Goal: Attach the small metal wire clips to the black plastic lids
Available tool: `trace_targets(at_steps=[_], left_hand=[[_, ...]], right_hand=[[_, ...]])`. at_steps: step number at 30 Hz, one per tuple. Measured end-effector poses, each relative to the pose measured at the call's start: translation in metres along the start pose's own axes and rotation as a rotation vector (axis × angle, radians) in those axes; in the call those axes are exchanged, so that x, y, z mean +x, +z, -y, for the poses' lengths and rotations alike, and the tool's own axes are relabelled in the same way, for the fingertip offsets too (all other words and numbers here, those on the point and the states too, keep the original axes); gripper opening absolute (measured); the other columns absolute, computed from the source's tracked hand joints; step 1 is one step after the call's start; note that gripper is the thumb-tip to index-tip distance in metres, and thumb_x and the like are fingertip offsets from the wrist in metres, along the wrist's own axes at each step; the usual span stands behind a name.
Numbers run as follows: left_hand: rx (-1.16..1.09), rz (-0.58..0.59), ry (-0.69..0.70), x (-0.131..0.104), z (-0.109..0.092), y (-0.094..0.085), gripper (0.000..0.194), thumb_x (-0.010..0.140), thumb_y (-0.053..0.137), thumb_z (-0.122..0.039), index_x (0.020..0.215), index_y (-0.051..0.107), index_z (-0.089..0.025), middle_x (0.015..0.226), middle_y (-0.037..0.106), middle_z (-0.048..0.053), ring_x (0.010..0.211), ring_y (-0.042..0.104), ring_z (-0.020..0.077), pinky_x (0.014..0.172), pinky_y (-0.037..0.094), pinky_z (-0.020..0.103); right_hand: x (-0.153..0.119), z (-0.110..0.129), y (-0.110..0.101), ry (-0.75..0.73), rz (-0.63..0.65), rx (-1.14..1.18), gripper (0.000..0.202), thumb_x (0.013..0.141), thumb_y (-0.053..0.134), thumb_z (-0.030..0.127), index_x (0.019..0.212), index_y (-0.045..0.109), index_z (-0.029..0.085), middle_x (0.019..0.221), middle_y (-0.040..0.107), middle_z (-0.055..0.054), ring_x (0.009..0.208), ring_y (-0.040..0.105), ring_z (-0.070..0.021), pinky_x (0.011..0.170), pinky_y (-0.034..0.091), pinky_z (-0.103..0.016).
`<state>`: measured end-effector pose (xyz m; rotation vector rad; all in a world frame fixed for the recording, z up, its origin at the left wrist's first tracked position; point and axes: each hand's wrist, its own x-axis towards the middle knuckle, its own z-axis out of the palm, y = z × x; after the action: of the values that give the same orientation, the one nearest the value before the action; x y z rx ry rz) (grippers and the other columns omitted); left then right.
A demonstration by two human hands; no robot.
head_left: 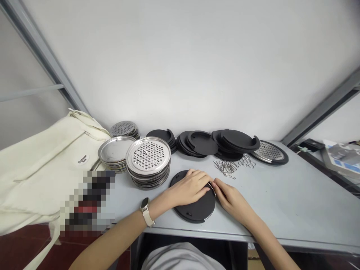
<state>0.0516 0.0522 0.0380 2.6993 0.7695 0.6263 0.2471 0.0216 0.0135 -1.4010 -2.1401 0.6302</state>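
A black round disc (201, 208) with small slots lies near the table's front edge. My left hand (192, 186) lies across its top, with the fingers curled over the far side and the thumb pointing right. At the disc's right rim my right hand (227, 194) is closed in a pinch, beside a thin shiny metal edge. Part of the disc is hidden under my left hand. Left of it stands a stack of round metal grater plates (149, 155). Small metal clips (225, 168) and metal rings (246, 161) lie beyond my right hand.
Plain metal discs (116, 150) and more grater plates (123, 128) stand at the back left. Black round holders (202, 142) are piled along the wall. A grater in a black holder (270, 152) lies back right. A cream cloth bag (56, 165) hangs over the left side.
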Motion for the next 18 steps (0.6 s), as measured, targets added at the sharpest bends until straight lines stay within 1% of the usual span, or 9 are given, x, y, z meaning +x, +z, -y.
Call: trace_targets(at_steps=[5,11,18], left_hand=[[0.012,-0.006,0.018,-0.0004,0.0027,0.0016,0.015,0.095,0.042,-0.022,0.106,0.05,-0.016,0.108,0.058,0.007,0.106,0.051,0.0186,0.096,0.032,0.033],[0.024,-0.009,0.008,-0.0004,0.0034,0.0024,0.014,0.094,0.044,-0.022,0.104,0.051,-0.016,0.108,0.058,0.007,0.106,0.051,0.0187,0.095,0.032,0.033],[0.04,-0.016,-0.008,-0.0006,0.0019,0.0014,0.015,0.095,0.043,-0.025,0.104,0.051,-0.017,0.107,0.058,0.007,0.106,0.051,0.0196,0.095,0.032,0.035]], right_hand=[[-0.0011,0.0057,-0.0034,-0.009,0.039,0.033,0.026,0.098,0.03,0.035,0.077,0.039,0.023,0.068,0.053,0.0,0.06,0.05,-0.0166,0.059,0.037,-0.026],[-0.0015,0.0036,-0.0023,0.013,0.059,0.029,0.023,0.096,0.035,0.035,0.077,0.038,0.023,0.063,0.048,0.002,0.056,0.044,-0.0151,0.056,0.034,-0.026],[-0.0014,0.0045,-0.0044,0.105,0.002,0.144,0.033,0.097,0.032,0.042,0.071,0.036,0.021,0.061,0.041,0.004,0.057,0.041,-0.013,0.056,0.033,-0.024]])
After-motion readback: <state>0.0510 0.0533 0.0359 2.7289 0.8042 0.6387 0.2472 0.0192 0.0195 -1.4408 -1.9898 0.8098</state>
